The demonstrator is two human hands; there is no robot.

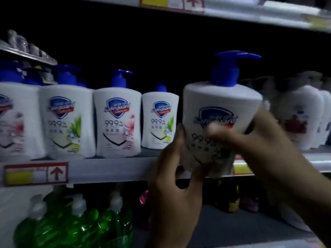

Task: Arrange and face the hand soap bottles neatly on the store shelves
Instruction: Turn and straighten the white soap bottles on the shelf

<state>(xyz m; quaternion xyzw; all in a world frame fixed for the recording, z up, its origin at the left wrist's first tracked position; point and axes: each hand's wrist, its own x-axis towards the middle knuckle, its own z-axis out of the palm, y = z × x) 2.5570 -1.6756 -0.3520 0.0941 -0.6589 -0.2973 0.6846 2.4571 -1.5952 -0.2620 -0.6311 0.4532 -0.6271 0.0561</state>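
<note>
Head view of a store shelf (111, 169) stocked with hand soap. A large white soap bottle (222, 108) with a blue pump is held in both hands in front of the shelf's front edge, right of centre. Its label faces the viewer, its spout points right, and its body leans slightly to the right. Its base hangs below the level of the shelf surface.

The left hand (176, 185) grips the bottle's lower left side, fingers (180, 138) curled up along the wall. The right hand (259, 145) holds the right side, with its blurred fingers (223, 135) lying across the label.

On the shelf to the left stands a row of matching white bottles, labels forward:
- a small green-label bottle (159, 119), set farther back;
- a pink-label bottle (117, 122);
- a green-label bottle (68, 120);
- a pink-label bottle (16, 120), cut by the left edge.

Other white bottles (300, 119) stand at far right, too blurred to read. A red-framed price tag (35, 174) with an arrow sits on the shelf's front edge at left. Green bottles (80, 226) fill the lower shelf at left, and dark bottles (231, 199) stand behind the hands. The upper shelf (250, 13) crosses the top.
</note>
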